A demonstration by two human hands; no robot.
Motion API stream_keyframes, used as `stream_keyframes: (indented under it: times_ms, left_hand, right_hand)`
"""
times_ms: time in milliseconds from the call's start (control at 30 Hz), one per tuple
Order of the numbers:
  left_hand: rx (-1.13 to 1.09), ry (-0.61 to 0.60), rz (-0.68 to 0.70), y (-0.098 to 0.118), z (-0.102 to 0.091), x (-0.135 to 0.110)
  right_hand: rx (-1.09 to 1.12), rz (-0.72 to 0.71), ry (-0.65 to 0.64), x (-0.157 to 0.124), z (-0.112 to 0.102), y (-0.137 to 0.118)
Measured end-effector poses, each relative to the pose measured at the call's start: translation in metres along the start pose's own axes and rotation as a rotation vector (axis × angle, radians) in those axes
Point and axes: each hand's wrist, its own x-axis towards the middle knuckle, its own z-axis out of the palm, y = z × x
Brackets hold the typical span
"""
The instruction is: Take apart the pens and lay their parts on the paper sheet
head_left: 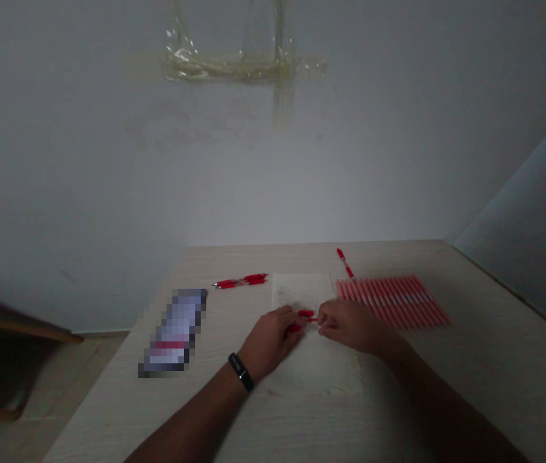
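My left hand (275, 337), with a black band on its wrist, is closed on a red pen part (294, 328) over a white sheet (335, 370). Fingers of my right hand (350, 323) are pinched at the right end of a thin red piece (310, 319) that spans the small gap between both hands. The fingers cover most of these parts, so I cannot tell whether they are joined. Just beyond the gap is a short red pen piece (306, 313).
Several red pens (241, 281) lie left of the sheet, and one red pen (345, 263) lies behind it. At right is a row of red pen-like sticks (393, 301). A blurred-out, phone-like object (173, 331) rests on the table (234, 257) at left. A wall stands behind.
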Motion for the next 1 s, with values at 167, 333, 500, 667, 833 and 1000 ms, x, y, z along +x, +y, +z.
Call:
stream_keyframes:
  times_ms: [167, 333, 500, 667, 833, 1000]
  left_hand:
    - [-0.025, 0.008, 0.024, 0.002, 0.003, -0.001]
    - [-0.076, 0.035, 0.052, 0.002, 0.007, 0.000]
    - [-0.114, 0.056, 0.024, 0.005, 0.006, 0.001]
    - [-0.138, 0.070, 0.007, 0.006, 0.006, 0.001]
    - [-0.130, 0.059, 0.015, 0.005, 0.007, 0.001]
    - [-0.099, 0.045, 0.033, 0.005, 0.006, 0.000]
  right_hand:
    - [0.018, -0.018, -0.032, 0.000, 0.007, -0.002]
    - [0.014, -0.049, -0.041, 0.001, 0.011, -0.001]
    - [-0.005, -0.056, -0.028, 0.001, 0.013, -0.002]
    - [-0.012, -0.062, -0.028, 0.000, 0.013, -0.003]
    - [0.008, -0.060, -0.064, 0.001, 0.014, -0.003]
    - [-0.009, -0.041, -0.060, 0.001, 0.014, -0.004]
